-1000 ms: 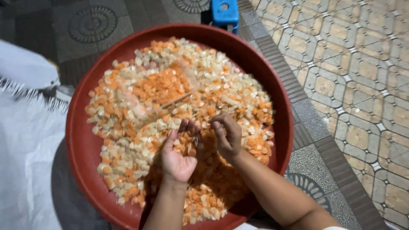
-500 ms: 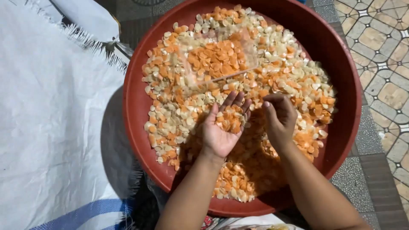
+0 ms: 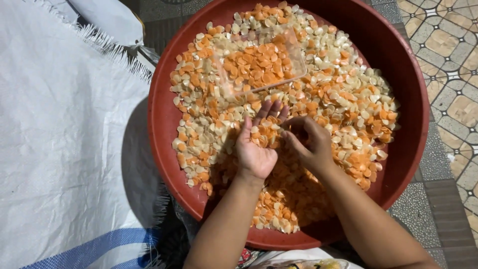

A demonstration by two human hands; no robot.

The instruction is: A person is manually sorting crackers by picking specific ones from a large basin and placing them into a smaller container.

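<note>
Chips [image 3: 343,99], orange and pale, spread across wide red basin [image 3: 408,149] on tiled floor [image 3: 448,45]. Left hand [image 3: 256,147] at basin's middle, palm up and cupped, carrying small heap of orange chips. Right hand [image 3: 308,142] just beside it on the right, fingers pinched together over the cupped palm; whether pinching a chip, cannot tell. Clear plastic tray [image 3: 259,62] of orange chips resting farther off atop the pile. White woven sack [image 3: 59,149] spread at left.

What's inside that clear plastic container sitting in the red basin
The clear container holds only orange chips, heaped on the mixed orange and cream chips in the red basin. What lies beneath the container is covered.
</note>
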